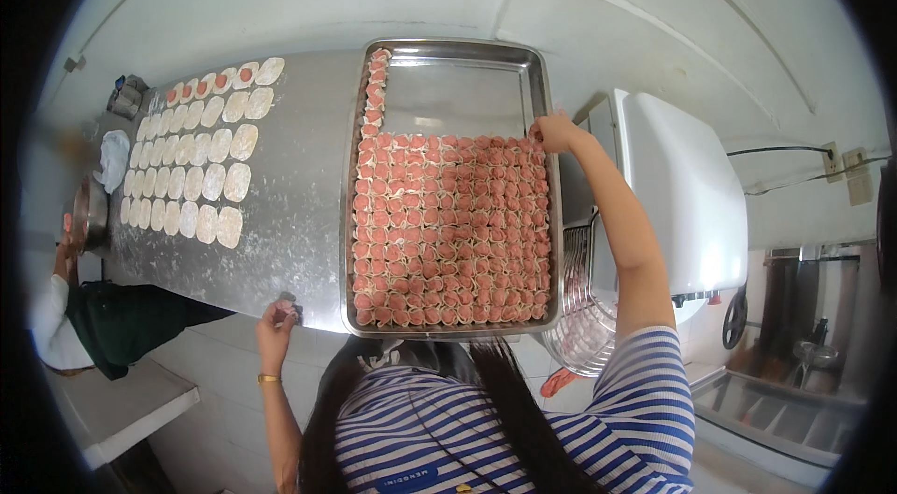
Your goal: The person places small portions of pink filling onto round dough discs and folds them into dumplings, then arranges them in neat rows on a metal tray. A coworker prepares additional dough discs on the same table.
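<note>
A large metal tray [458, 87] holds tight rows of small open-topped dumplings [448, 223] with pink filling. They cover its nearer part, and one column runs up its left side. At the tray's right wall my right hand [555, 132] is closed, its fingertips pinched on a dumpling at the right end of the farthest full row. My left hand [275, 324] is by the table's front edge, left of the tray. Its fingers are closed around something small that I cannot make out. Flat wrappers [194, 146] lie in rows at the left; several in the far row carry pink filling.
The floured metal table [299, 176] bears the tray and wrappers. A metal bowl [91, 212] and white bag [114, 160] stand at its left end, near another person's hand [67, 246]. Right of the tray are a white appliance [687, 195] and a wire basket [579, 326].
</note>
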{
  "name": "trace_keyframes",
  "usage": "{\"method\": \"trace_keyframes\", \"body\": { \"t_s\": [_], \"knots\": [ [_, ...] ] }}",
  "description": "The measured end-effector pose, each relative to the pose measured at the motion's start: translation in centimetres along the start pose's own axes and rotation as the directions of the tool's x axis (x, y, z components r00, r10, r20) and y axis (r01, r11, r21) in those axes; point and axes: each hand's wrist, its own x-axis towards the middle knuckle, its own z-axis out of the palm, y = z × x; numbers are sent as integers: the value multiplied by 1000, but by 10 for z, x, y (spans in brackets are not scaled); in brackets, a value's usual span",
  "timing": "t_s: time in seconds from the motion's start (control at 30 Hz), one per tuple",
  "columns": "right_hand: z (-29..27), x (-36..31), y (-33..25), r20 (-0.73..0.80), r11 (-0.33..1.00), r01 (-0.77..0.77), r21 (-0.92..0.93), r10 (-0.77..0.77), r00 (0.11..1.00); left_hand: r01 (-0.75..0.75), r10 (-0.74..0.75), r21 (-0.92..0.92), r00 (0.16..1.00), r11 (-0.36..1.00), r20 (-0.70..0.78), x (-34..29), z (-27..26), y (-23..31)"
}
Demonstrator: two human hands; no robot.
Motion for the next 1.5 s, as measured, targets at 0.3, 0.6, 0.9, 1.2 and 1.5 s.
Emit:
{"method": "trace_keyframes", "body": {
  "t_s": [0.3,0.6,0.9,1.2,1.5],
  "knots": [
    [-6,6,-5,65,997,-76,29,74,995,20,-18,41,999,999,-40,-8,-9,-8],
    [23,12,14,-7,998,-63,8,63,998,-14,13,-36,999,999,-45,-2,-11,-13],
    [-1,-13,-22,-425,827,144,543,123,897,-206,230,167,963,964,-139,90,-38,29],
    [-38,-43,-147,-579,808,249,533,134,804,-228,346,320,856,919,-384,331,-95,70],
    [-15,-127,-285,-449,769,-16,639,390,804,34,196,540,911,841,-362,510,-80,83]
  ]
}}
